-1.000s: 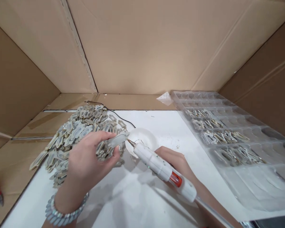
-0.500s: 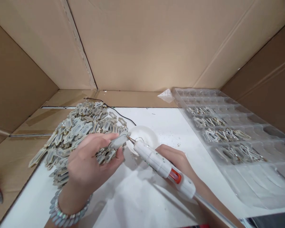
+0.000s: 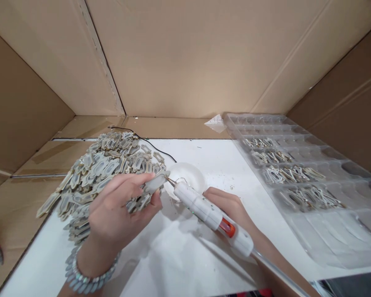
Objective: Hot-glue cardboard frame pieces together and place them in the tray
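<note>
Slightly toward 3 o'clock, the left hand (image 3: 119, 208) has shifted, pinching a thin grey oblong plate (image 3: 156, 183) by opposite edges at the white dish's (image 3: 200, 176) 9 o'clock. Right hand (image 3: 225, 202) grips a white pen-shaped tool (image 3: 200, 206); tip contact is unclear. Likely light, stiff, perhaps brittle, the plate suits edge holds.

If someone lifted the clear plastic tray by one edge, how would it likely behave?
The tray looks thin and transparent, so probably light and bendy. Small parts sit in its open compartments, so they might slide out.
</note>
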`<state>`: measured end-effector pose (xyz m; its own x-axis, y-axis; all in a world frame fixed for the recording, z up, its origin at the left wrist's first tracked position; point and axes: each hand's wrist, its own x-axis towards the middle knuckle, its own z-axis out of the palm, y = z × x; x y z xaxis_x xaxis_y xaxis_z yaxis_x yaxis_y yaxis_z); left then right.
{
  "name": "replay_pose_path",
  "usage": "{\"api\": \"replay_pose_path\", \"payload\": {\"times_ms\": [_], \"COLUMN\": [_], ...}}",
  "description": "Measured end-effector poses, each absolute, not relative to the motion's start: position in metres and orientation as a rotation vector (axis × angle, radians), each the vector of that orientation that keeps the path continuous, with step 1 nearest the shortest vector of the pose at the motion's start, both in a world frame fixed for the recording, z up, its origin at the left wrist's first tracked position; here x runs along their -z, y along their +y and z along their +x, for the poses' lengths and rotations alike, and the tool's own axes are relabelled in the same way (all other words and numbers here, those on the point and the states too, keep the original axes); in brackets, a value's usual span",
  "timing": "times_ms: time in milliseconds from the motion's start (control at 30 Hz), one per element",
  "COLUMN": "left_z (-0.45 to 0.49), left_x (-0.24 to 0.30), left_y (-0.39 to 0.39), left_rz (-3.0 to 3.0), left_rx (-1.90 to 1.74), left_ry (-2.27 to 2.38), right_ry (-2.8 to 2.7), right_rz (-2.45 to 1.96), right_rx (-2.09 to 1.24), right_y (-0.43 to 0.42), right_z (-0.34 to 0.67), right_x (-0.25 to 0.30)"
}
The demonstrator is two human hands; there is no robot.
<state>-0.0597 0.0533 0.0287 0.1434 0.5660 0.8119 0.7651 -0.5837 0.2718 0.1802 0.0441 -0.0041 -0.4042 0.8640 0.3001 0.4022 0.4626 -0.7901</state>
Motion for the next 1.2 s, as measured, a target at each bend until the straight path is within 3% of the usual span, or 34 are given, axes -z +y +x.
{"api": "replay_pose_path", "payload": {"times_ms": [1033, 1200], "left_z": [-0.064, -0.059], "left_x": [-0.024, -0.023], "left_y": [0.054, 0.051], "left_rz": [-2.154, -2.341], "left_rx": [1.494, 1.907], "left_ry": [-1.422, -1.406], "right_ry": [-2.028, -1.895], "right_rz": [-1.021, -1.093], "right_rx": [-0.824, -0.801], "right_y": [0.048, 0.048], "right_z": [0.185, 0.181], "right_x": [0.000, 0.002]}}
